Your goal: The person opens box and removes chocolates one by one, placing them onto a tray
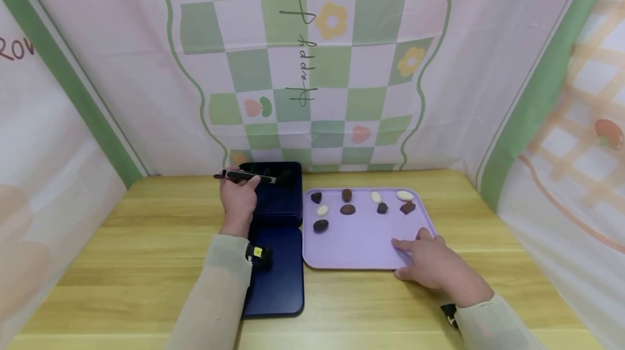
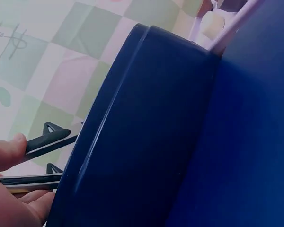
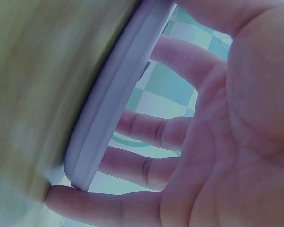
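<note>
My left hand (image 1: 238,198) holds black-and-silver tongs (image 1: 249,176) over the dark blue tin (image 1: 278,204) at the back. In the left wrist view, the two arms of the tongs stand apart and their ends are hidden behind the tin's wall (image 2: 146,113). My right hand (image 1: 432,260) touches the front right corner of a lilac tray (image 1: 356,244), its fingers spread. The right wrist view shows these fingers mostly straight along the tray's edge (image 3: 109,109). Several chocolates lie on the tray, among them a dark oval (image 1: 320,226) and a white one (image 1: 405,196).
A flat dark blue lid or second tin half (image 1: 283,285) lies in front of the tin, left of the tray. Dark shapes inside the tin are hard to make out. The wooden table (image 1: 146,241) ends at a printed cloth (image 1: 332,68) behind.
</note>
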{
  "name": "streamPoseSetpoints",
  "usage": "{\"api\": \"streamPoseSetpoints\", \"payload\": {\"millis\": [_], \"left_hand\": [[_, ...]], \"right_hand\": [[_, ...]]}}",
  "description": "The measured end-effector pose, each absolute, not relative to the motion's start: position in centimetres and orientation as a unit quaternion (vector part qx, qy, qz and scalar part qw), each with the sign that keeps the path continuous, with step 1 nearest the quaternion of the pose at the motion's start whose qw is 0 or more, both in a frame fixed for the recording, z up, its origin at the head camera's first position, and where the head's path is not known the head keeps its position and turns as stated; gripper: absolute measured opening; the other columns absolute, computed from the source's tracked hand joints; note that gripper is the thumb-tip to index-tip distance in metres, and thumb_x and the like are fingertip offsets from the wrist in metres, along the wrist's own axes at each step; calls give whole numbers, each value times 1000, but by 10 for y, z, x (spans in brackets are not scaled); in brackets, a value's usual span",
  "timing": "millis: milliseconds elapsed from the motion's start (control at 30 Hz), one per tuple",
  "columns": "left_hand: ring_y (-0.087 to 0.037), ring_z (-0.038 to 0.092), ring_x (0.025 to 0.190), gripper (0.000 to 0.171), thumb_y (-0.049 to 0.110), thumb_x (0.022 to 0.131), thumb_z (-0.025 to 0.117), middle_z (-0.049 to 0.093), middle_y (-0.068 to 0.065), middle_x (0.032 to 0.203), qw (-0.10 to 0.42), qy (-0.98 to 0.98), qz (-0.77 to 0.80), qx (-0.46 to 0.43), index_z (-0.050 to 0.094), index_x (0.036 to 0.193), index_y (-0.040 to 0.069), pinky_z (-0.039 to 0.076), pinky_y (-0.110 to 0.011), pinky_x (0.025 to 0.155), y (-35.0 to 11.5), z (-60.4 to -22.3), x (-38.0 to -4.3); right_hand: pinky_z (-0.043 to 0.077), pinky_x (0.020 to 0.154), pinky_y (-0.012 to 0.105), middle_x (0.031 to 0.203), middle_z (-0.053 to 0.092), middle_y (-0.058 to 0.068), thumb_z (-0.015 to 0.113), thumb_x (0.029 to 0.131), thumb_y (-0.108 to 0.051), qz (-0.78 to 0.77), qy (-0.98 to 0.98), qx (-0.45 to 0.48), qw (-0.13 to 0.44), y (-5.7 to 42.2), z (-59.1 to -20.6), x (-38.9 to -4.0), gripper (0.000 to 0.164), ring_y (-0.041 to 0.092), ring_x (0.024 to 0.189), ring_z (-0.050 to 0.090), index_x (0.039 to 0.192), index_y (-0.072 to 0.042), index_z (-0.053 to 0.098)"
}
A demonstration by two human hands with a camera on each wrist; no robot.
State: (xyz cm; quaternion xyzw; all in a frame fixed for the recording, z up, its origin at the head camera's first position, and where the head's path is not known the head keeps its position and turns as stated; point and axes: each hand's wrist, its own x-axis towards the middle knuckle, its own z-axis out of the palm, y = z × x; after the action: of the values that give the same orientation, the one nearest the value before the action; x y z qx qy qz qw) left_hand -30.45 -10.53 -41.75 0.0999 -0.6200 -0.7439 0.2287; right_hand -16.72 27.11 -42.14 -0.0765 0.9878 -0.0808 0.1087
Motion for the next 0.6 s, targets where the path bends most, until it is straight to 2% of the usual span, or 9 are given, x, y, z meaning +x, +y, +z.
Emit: {"api": "streamPoseSetpoints", "payload": {"millis": [167,400,600], "left_hand": [[-24,57,101,50,-10,84,73,54,-22,121,227,-629,-738,91,42,124,-3,48,-36,89,-105,-416,-303],[-29,56,107,54,-3,85,75,54,-16,117,207,-697,-677,114,47,131,2,48,-41,87,-120,-397,-293],[-33,54,115,60,0,85,76,52,-18,125,176,-729,-652,113,47,137,4,46,-44,92,-131,-386,-287]], "right_hand": [[49,73,52,110,49,24,81,78,-48,-81,988,-79,108,271,-422,-166,72,34,85,46,139,-15,61],[49,73,52,109,49,24,81,79,-48,-82,987,-83,108,272,-423,-167,72,34,86,45,139,-15,60],[49,73,51,110,49,24,81,79,-48,-81,988,-84,106,272,-423,-166,72,33,85,45,139,-14,61]]}}
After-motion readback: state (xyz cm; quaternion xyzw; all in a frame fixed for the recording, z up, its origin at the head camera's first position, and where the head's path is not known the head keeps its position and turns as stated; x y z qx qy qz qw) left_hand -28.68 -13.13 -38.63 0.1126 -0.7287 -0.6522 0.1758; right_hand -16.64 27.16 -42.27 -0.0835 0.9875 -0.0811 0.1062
